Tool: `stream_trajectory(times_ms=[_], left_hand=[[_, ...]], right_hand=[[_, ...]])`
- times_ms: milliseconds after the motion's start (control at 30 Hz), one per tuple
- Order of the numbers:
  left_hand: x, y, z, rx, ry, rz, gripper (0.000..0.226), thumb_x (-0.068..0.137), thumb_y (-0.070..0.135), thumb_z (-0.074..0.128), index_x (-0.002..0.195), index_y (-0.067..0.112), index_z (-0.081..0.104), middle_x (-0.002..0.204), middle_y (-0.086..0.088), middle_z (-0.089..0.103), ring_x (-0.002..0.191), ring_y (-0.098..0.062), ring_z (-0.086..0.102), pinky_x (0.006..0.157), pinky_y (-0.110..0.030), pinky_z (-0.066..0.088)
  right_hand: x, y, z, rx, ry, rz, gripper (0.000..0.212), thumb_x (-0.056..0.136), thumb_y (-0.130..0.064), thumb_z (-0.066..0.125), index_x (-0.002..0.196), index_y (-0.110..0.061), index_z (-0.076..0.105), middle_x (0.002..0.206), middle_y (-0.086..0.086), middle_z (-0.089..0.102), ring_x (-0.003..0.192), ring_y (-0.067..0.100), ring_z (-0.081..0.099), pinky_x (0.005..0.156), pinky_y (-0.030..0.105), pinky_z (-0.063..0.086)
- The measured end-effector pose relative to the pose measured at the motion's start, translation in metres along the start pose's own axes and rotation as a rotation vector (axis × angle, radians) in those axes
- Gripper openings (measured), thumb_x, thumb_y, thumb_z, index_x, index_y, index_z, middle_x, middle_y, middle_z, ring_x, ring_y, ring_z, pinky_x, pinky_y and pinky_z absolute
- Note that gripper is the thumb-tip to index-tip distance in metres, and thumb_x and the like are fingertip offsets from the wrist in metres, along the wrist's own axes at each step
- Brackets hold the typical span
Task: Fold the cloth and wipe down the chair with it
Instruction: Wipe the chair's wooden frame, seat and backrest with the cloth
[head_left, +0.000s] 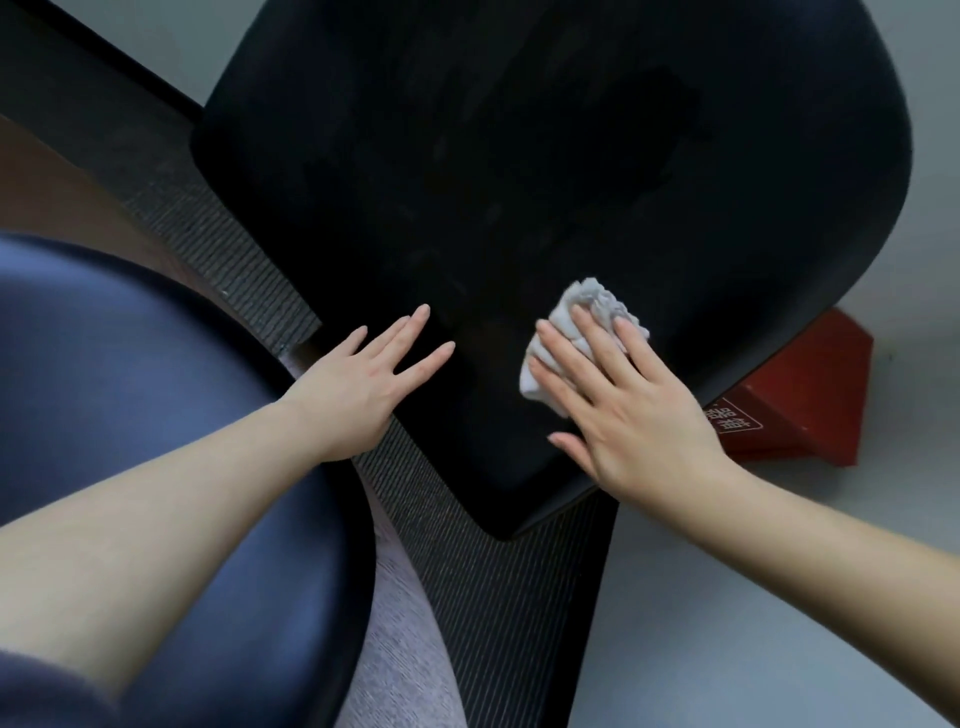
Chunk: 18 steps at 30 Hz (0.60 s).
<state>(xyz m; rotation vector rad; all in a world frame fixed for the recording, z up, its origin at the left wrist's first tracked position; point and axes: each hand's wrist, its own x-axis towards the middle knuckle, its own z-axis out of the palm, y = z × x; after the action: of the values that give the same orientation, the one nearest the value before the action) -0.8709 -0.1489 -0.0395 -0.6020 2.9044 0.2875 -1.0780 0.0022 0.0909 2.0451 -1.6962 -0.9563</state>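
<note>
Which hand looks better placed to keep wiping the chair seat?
The right hand: it presses the folded white cloth flat on the black chair seat. The left hand rests bare on the seat's edge.

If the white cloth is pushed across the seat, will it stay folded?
Probably not by itself: the cloth looks soft and bunched. It likely slides only because the right hand presses it flat on the chair.

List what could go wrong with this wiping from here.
The cloth looks bunched rather than flat under the right hand, so it may wipe unevenly. It sits near the seat edge, so a stroke outward might slip off. The left hand rests bare on the seat and may smudge it.
</note>
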Motion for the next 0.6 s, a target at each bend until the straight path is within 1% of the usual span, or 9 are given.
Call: stream_trajectory(times_ms=[33,100,167,233,367,467,533,600], left_hand=[[0.002,0.001,-0.001,-0.007,-0.01,0.0,0.091,0.092,0.008,0.038,0.143,0.03,-0.033,0.152,-0.014,-0.039,0.151,-0.026,-0.011,0.121,-0.043,0.011],[0.004,0.002,-0.002,-0.014,-0.038,-0.004,0.091,0.093,0.007,0.038,0.142,0.03,-0.034,0.149,-0.014,-0.041,0.151,-0.026,-0.011,0.121,-0.044,0.011],[0.005,0.003,-0.002,-0.016,-0.049,-0.008,0.091,0.093,0.007,0.039,0.143,0.03,-0.033,0.15,-0.014,-0.041,0.151,-0.026,-0.011,0.121,-0.044,0.013],[0.005,0.004,-0.003,-0.022,-0.062,-0.008,0.092,0.092,0.005,0.04,0.146,0.029,-0.03,0.153,-0.014,-0.039,0.151,-0.026,-0.012,0.12,-0.044,0.015],[0.004,0.003,-0.007,-0.047,-0.079,-0.007,0.09,0.092,0.005,0.038,0.148,0.03,-0.028,0.155,-0.014,-0.036,0.151,-0.026,-0.013,0.121,-0.043,0.012],[0.001,-0.001,-0.01,-0.045,-0.077,0.007,0.09,0.093,0.009,0.039,0.145,0.032,-0.031,0.155,-0.012,-0.036,0.151,-0.026,-0.013,0.121,-0.042,0.01],[0.001,-0.007,-0.007,-0.025,-0.075,0.023,0.089,0.095,0.013,0.039,0.146,0.032,-0.03,0.154,-0.012,-0.038,0.151,-0.026,-0.013,0.122,-0.042,0.008],[0.001,-0.017,0.0,-0.012,-0.066,-0.003,0.088,0.095,0.016,0.04,0.147,0.032,-0.03,0.152,-0.013,-0.04,0.151,-0.026,-0.013,0.122,-0.042,0.008]], right_hand=[[-0.003,0.004,0.0,-0.006,0.009,0.0,0.067,0.096,-0.051,0.032,0.15,-0.011,0.029,0.16,0.015,0.011,0.147,0.038,0.004,0.119,0.052,0.008],[0.02,0.01,-0.005,0.004,0.039,0.038,0.067,0.095,-0.052,0.036,0.149,-0.012,0.032,0.159,0.014,0.014,0.147,0.038,0.007,0.118,0.052,0.008],[0.051,0.013,-0.012,-0.008,0.049,0.085,0.069,0.095,-0.055,0.034,0.15,-0.013,0.028,0.16,0.013,0.012,0.147,0.037,0.005,0.119,0.052,0.006],[0.054,0.016,-0.01,-0.032,0.032,0.09,0.071,0.096,-0.056,0.031,0.152,-0.013,0.021,0.161,0.013,0.007,0.147,0.037,0.001,0.119,0.052,0.005],[-0.007,0.013,-0.002,0.008,0.007,0.005,0.071,0.094,-0.053,0.037,0.151,-0.01,0.027,0.16,0.015,0.01,0.147,0.039,0.003,0.119,0.053,0.007],[0.006,0.015,-0.003,-0.002,-0.013,-0.05,0.069,0.095,-0.053,0.032,0.151,-0.013,0.027,0.16,0.014,0.009,0.147,0.039,0.002,0.119,0.052,0.005],[0.041,0.012,-0.007,-0.007,-0.022,-0.073,0.071,0.095,-0.056,0.028,0.153,-0.016,0.021,0.161,0.013,0.002,0.147,0.038,-0.003,0.119,0.052,0.002],[0.079,0.006,-0.006,-0.045,0.018,-0.109,0.071,0.095,-0.058,0.021,0.154,-0.019,0.01,0.16,0.012,-0.007,0.146,0.038,-0.01,0.119,0.052,-0.001]])
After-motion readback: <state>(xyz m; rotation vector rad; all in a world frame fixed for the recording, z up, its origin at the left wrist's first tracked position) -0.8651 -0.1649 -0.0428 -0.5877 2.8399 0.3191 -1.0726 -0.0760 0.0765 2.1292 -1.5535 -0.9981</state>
